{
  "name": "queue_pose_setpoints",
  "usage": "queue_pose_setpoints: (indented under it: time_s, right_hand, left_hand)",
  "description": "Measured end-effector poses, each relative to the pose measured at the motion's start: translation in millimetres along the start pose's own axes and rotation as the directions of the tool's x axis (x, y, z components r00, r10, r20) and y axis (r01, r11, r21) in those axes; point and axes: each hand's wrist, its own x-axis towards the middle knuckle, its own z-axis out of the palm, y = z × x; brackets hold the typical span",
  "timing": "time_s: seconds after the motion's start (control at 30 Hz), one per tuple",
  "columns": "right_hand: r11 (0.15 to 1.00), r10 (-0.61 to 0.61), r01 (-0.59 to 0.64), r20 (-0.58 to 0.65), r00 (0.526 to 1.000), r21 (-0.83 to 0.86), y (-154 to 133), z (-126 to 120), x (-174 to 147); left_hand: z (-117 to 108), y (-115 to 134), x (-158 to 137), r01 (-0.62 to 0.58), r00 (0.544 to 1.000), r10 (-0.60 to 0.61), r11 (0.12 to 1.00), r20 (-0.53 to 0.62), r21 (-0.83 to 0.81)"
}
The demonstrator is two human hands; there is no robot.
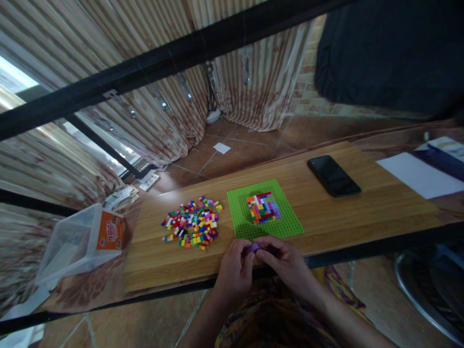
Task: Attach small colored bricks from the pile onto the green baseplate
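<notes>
Close to the table's front edge, my left hand (236,265) and my right hand (284,258) meet with their fingers closed around a small purple brick (253,248). Fingertips cover part of it, so I cannot tell whether it is one piece or two. Just beyond my hands lies a green studded baseplate (290,224). On it stands a multicoloured block of toy bricks (264,208), built up near the plate's middle. To the left, a loose heap of small coloured bricks (195,222) is spread over the wood.
A black phone (334,175) lies to the right on the wooden board (384,203), with white paper (420,174) past it. A clear plastic bin (72,246) with an orange label stands at the left. A dark metal bar (163,53) crosses the view above the table.
</notes>
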Motion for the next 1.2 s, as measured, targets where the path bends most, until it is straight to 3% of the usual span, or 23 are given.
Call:
queue_pose_setpoints:
  time_s: [0.17, 0.33, 0.57, 0.7, 0.83, 0.97, 1.2]
  right_hand:
    - [0.999, -0.022, 0.022, 0.022, 1.0, -0.033, -4, -2, 1]
    - [0.986, 0.074, -0.078, 0.037, 0.997, 0.145, -1, -4, 1]
    - [0.836, 0.254, -0.273, 0.105, 0.961, 0.475, -2, 0, 1]
    - [0.768, 0.297, -0.348, 0.182, 0.937, 0.538, -6, -2, 0]
    - [0.73, 0.308, -0.356, 0.184, 0.933, 0.583, -7, -4, -1]
    - [0.739, 0.305, -0.361, 0.196, 0.932, 0.568, -8, -1, 0]
    - [0.889, 0.304, -0.334, 0.14, 0.942, 0.314, -8, 11, 6]
  left_hand:
    - [-2, 10, -2, -0.012, 1.0, 0.009, 0.993, 0.027, 0.115]
    - [-5, 12, -1, -0.033, 0.998, 0.026, 0.994, 0.063, 0.109]
    - [-7, 3, 3, 0.034, 0.998, -0.025, 0.979, 0.049, -0.199]
    - [-6, 3, 4, 0.103, 0.995, -0.09, 0.94, 0.053, -0.325]
    - [-5, 6, 4, 0.095, 0.995, -0.087, 0.933, 0.038, -0.347]
    - [-8, 8, 4, 0.025, 0.999, -0.019, 0.976, 0.028, -0.217]
    - [-13, 6, 4, -0.139, 0.989, 0.145, 0.971, -0.019, 0.193]
